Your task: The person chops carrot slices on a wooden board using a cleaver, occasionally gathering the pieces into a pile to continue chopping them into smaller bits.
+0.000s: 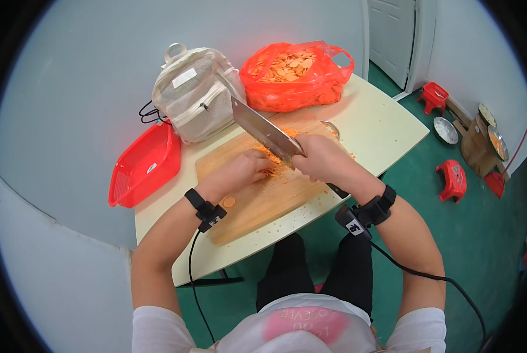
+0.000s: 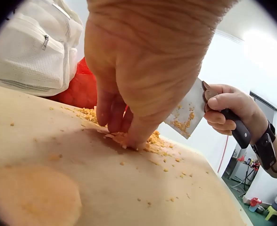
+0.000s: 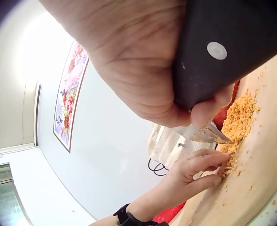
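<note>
Along the tabletop [image 1: 387,126]'s near edge, a board [image 1: 263,209] bears orange shreds [image 3: 239,117]; the right hand [image 1: 325,159] grasps a cleaver [image 1: 264,129]; the left hand [image 1: 240,170] touches shreds, whether pinching I cannot tell

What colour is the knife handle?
Black; the knife handle shows best in the right wrist view.

The left wrist view cuts the left hand [image 2: 148,61] at top and the slice [image 2: 34,195] at bottom. In the right wrist view, the handle [image 3: 237,30] passes the edge and hides part of the right hand [image 3: 133,70].
</note>
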`<state>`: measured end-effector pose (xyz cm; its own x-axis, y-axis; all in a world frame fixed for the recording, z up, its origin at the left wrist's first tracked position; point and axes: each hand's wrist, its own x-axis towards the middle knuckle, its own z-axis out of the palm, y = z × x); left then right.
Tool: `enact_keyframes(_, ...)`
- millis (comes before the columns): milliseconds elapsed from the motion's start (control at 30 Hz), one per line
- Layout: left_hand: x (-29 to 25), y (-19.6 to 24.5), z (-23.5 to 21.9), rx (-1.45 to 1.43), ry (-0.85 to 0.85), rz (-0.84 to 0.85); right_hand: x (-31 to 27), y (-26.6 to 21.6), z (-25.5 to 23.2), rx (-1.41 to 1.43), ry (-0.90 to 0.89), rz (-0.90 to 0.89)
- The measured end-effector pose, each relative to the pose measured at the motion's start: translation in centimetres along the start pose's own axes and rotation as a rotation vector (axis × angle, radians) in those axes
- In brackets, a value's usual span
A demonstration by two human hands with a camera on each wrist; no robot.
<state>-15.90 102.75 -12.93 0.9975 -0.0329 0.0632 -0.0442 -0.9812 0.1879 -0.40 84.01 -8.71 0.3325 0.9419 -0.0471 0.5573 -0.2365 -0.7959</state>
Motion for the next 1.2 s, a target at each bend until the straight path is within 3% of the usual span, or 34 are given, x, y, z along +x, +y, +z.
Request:
enact_keyframes(267,-0.9,2.2,2.3,0.039,0.194,-0.150,0.7,1.0,1.5,0.006,-0.003,-0.027)
enact_keyframes(367,-1.1,2.7,3.1,0.082,0.293,-0.266,0.9,1.1,1.9,0.006,-0.005,-0.016)
enact_keyframes(433,-1.0,3.1,3.0,0.034,0.303,-0.478,1.1,1.4,2.3,-0.003,-0.009,-0.006)
enact_keyframes(600,-1.5,3.2,1.2,-0.121,0.237,-0.502,1.3,1.9,2.9,-0.115,0.043,-0.079)
enact_keyframes(833,-3.6,0.5,0.8,-0.306,0.196,-0.501,1.0,0.8,2.5,-0.184,0.000,0.001)
enact_keyframes(933,-3.7,1.4,0.4,-0.140,0.137,-0.372,1.0,0.7,2.5,-0.198,-0.011,0.009)
enact_keyframes(1000,-3.3,2.0,1.0,-0.103,0.165,-0.397,1.2,1.0,2.7,-0.166,0.034,-0.049)
enact_keyframes(1200,-1.6,2.4,2.2,-0.042,0.231,-0.422,1.0,0.2,2.6,-0.329,0.018,-0.004)
